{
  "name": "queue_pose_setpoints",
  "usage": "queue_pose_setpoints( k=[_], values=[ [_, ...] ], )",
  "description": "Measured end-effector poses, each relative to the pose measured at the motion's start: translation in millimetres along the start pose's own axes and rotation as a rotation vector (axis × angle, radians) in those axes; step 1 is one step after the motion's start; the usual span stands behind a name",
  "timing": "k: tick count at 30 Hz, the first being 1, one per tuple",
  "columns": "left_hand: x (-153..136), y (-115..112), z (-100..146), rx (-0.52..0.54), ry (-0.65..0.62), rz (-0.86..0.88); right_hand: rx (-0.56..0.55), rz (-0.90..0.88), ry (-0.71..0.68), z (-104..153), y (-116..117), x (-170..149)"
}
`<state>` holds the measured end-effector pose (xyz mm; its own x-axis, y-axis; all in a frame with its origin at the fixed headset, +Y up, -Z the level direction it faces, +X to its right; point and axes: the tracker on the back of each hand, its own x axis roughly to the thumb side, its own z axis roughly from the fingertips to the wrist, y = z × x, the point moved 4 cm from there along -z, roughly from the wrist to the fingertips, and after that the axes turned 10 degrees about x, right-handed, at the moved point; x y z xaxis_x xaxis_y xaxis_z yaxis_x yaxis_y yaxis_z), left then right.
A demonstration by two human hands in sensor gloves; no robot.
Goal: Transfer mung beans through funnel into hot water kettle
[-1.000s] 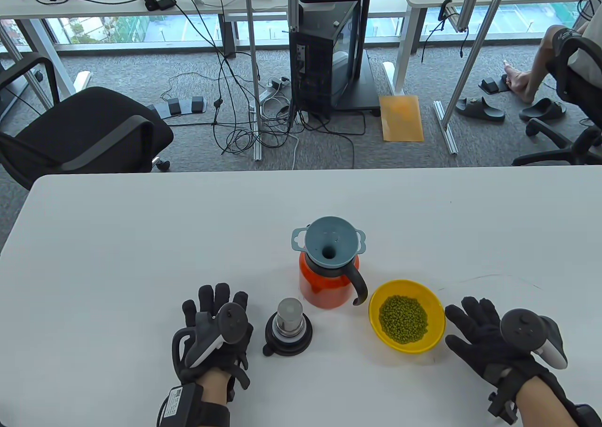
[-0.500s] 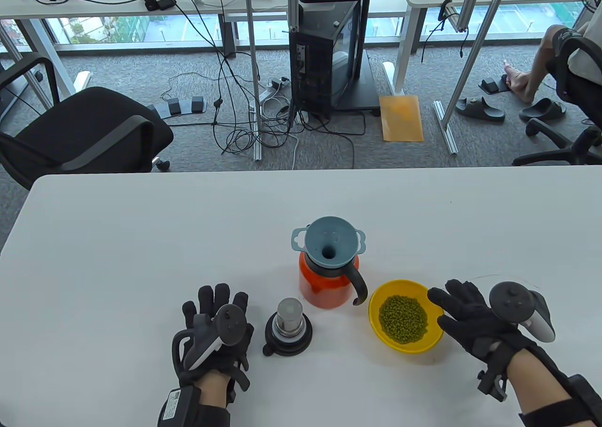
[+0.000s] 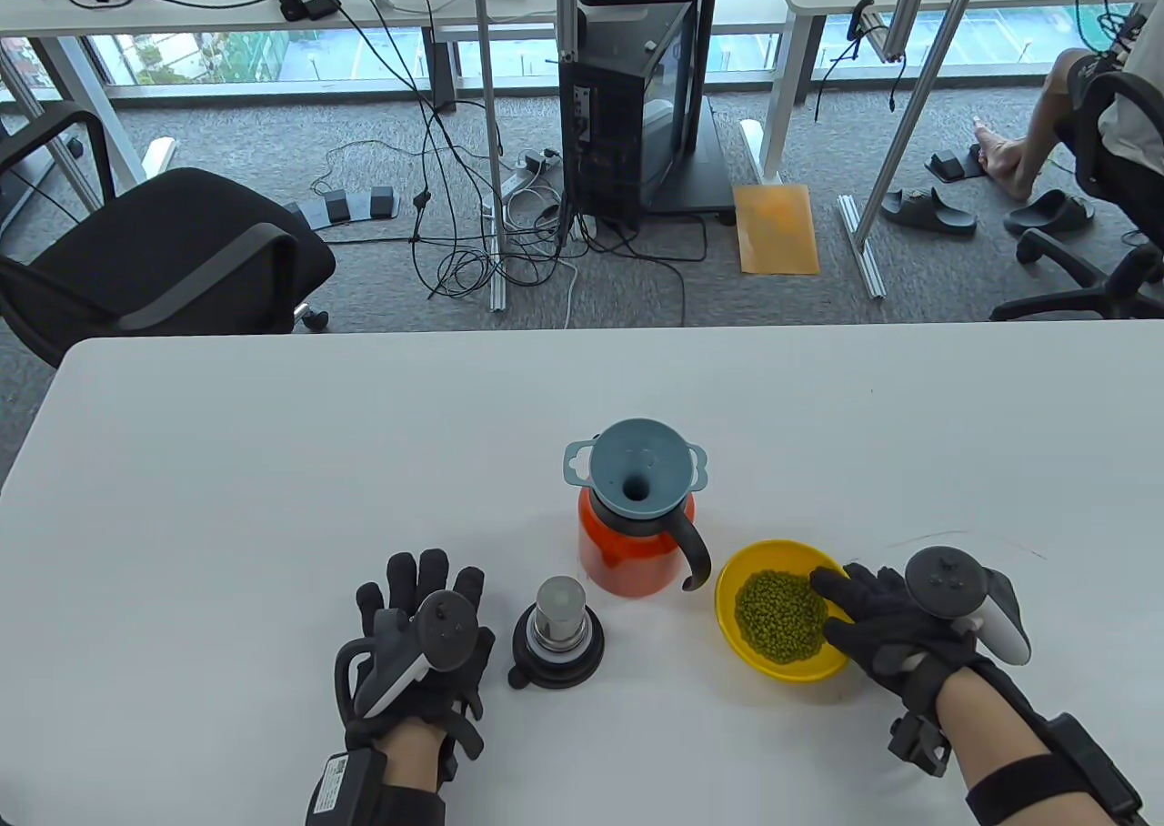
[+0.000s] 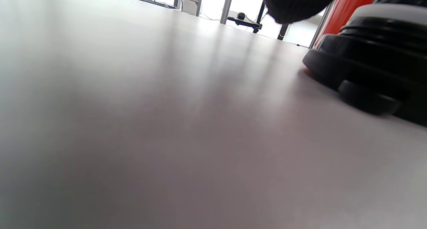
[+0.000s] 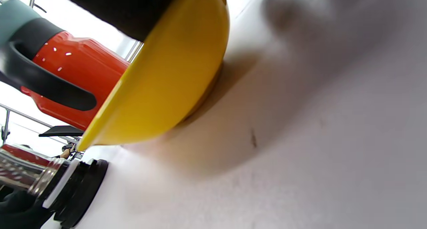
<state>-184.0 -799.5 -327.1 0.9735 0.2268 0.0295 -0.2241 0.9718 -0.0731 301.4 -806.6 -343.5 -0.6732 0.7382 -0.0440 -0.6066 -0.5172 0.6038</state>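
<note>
On the white table [image 3: 273, 462], right hand [image 3: 887, 621] has reached the yellow bowl [image 3: 773, 667].

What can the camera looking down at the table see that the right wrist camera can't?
Only the table view shows the green mung beans in the bowl, the funnel's open top, and the left hand lying flat. Only the right wrist view shows the yellow bowl's underside and base on the table. Both show the bowl, the orange kettle, the kettle lid, and the right hand at the bowl's rim.
</note>
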Motion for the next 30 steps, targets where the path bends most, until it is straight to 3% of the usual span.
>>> queue_pose_setpoints(
  k=[6,17,24,30],
  values=[
    [1.4,-0.7,0.7,-0.006,-0.008,0.01,-0.09,-0.172,-0.023,3.7,-7.9,-1.2],
    [5.7,-2.8,1.8,-0.012,-0.026,0.013,-0.34,-0.246,-0.074,28.2,-49.1,14.6],
    [9.1,-5.0,2.9,-0.028,-0.03,0.013,-0.523,-0.374,-0.152,44.9,-91.6,51.4],
    [10.3,-6.2,3.8,-0.038,-0.03,0.01,-0.542,-0.447,-0.212,43.0,-114.2,96.2]
  ],
)
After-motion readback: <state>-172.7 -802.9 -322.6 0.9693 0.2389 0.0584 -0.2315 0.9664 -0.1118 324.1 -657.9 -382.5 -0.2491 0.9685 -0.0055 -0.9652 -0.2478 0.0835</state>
